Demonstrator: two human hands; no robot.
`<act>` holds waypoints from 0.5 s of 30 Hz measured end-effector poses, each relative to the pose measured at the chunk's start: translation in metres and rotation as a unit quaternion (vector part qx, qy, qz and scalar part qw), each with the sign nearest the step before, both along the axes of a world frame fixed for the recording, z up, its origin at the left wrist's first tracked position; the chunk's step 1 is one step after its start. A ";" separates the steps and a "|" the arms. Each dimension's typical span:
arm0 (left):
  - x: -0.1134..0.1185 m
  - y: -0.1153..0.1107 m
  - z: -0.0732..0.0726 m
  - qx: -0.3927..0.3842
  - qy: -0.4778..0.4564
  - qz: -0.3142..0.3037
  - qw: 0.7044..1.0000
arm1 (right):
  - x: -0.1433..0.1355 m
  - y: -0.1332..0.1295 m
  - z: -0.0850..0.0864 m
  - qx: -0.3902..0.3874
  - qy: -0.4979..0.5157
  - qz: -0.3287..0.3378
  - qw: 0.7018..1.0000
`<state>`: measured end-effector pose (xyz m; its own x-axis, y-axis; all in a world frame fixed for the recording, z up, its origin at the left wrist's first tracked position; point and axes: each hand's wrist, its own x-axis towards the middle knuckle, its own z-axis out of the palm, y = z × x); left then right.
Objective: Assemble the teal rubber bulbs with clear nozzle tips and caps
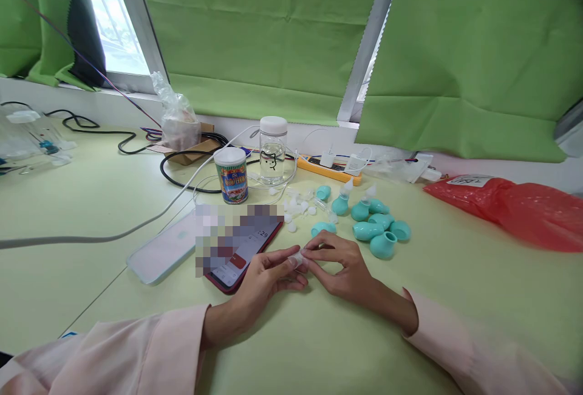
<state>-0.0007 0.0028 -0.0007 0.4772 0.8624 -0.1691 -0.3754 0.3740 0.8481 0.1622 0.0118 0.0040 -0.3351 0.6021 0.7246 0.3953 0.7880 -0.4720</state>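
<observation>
Between my two hands is a small translucent white plastic piece. The thumb and fingers of my left hand pinch it from the left. From the right, the fingertips of my right hand close on its upper end. Just beyond my hands lie several turquoise bulbs, some on their sides. Two of them stand upright with clear pointed tips, one being the bulb with a nozzle. Small white and clear plastic parts are scattered left of the bulbs.
A lit phone and a pale phone case lie left of my hands. Behind stand a printed can and a clear jar. An orange power strip, cables and a red plastic bag lie along the back.
</observation>
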 end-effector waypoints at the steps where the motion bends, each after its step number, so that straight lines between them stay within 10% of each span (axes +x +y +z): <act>1: 0.000 0.000 0.000 0.003 0.003 -0.002 1.000 | 0.000 0.000 0.000 0.001 0.000 -0.002 1.000; 15: 0.000 -0.001 -0.002 0.013 -0.002 0.005 1.000 | 0.007 0.002 -0.009 0.116 -0.133 -0.007 0.984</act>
<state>-0.0011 0.0022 -0.0029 0.4686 0.8714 -0.1449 -0.3820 0.3478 0.8562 0.1693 0.0141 -0.0054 -0.5248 0.4365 0.7308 0.4921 0.8561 -0.1580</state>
